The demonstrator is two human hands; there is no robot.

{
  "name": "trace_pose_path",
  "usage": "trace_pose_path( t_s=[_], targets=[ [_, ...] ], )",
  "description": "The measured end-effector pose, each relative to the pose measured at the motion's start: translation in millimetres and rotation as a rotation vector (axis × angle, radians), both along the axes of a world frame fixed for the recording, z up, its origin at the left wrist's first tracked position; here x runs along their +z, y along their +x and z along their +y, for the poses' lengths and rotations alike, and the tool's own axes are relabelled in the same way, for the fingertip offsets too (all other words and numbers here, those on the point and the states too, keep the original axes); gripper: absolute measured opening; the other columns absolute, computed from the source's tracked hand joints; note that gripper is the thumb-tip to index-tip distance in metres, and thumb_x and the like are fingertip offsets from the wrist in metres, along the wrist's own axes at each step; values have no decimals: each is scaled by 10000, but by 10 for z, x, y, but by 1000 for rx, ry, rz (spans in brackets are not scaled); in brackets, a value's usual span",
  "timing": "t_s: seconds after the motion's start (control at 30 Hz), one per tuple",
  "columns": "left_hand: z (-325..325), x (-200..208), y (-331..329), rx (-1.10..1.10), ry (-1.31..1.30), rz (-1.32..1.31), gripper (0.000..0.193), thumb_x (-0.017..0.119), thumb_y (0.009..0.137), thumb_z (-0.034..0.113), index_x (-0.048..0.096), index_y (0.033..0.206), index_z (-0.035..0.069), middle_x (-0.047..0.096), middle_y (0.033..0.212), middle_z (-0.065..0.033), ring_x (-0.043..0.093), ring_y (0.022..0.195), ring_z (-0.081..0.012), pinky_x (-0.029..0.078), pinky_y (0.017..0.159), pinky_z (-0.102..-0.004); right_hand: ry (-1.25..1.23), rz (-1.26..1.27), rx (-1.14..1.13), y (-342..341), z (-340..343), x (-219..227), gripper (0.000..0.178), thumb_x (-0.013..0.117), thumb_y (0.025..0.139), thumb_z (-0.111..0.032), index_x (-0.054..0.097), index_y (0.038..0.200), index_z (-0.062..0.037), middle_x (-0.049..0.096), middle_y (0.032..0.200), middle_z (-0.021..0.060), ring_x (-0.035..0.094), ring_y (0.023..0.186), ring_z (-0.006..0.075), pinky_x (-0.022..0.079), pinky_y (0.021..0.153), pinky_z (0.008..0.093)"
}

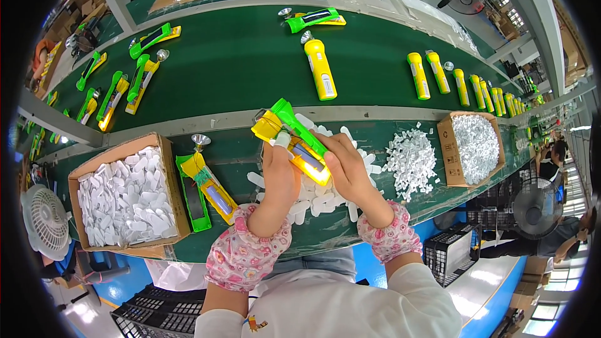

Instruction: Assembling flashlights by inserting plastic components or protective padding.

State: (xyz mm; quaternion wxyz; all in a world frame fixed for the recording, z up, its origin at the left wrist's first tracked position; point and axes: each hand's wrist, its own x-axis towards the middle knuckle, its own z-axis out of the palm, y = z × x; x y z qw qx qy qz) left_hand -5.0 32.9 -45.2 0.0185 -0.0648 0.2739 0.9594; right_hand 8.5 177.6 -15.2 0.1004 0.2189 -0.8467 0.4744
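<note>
Over the middle of the workbench, both my hands are closed round an opened flashlight [305, 148] with a yellow half and a green half, tilted. My left hand [280, 178] grips the yellow half, a pale cover on one fingertip. On the other side, my right hand [349, 168] holds the green half and the lower end. What lies between the halves is partly hidden by my fingers. Beneath my hands spreads a pile of white oval plastic pieces [319, 195]. Left of them lies another opened flashlight [217, 195], its round reflector [201, 141] above it.
A carton [172, 178] of white oval pieces stands left. To the right are a heap of small white parts [410, 158] and a carton [455, 159] of similar parts. Beyond a metal rail [375, 113], a green belt [250, 75] carries opened flashlights and a row of assembled yellow ones [418, 76].
</note>
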Motion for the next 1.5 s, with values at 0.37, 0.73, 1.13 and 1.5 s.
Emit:
trace_pose_path(
  t_s=[0.37, 0.73, 1.13, 1.5],
  targets=[
    [-8, -34, 16, -66, -83, 45, 392, 333, 948, 100, 342, 1340, 89, 491, 1167, -86, 546, 1036, -197, 460, 935, -360, -61, -115, 29, 14, 17, -85, 355, 536, 939, -172, 511, 1243, 11, 524, 1018, 153, 530, 881, 261, 446, 790, 344],
    [29, -145, 40, -193, 41, 76, 491, 353, 990, 421, 435, 1305, 53, 581, 1172, -135, 538, 1154, -304, 403, 1025, -457, -22, -82, 164, 0, 112, 9, 509, 676, 832, -179, 531, 1278, 16, 475, 954, 128, 480, 876, 243, 421, 777, 329],
    [18, -8, 30, -147, 141, 117, 381, 428, 994, 247, 390, 1328, 67, 514, 1253, -88, 518, 1158, -212, 408, 1011, -390, 10, -46, 4, 20, 129, 95, 443, 579, 911, -209, 523, 1279, 31, 526, 966, 158, 541, 830, 264, 453, 732, 333],
    [-16, -33, 32, -101, 29, 84, 357, 390, 947, 136, 379, 1301, 101, 532, 1156, -72, 559, 1056, -195, 459, 939, -376, 83, 42, -6, 124, -81, 55, 489, 615, 881, -124, 500, 1347, -35, 481, 974, 164, 544, 844, 272, 477, 738, 338]
  ],
)
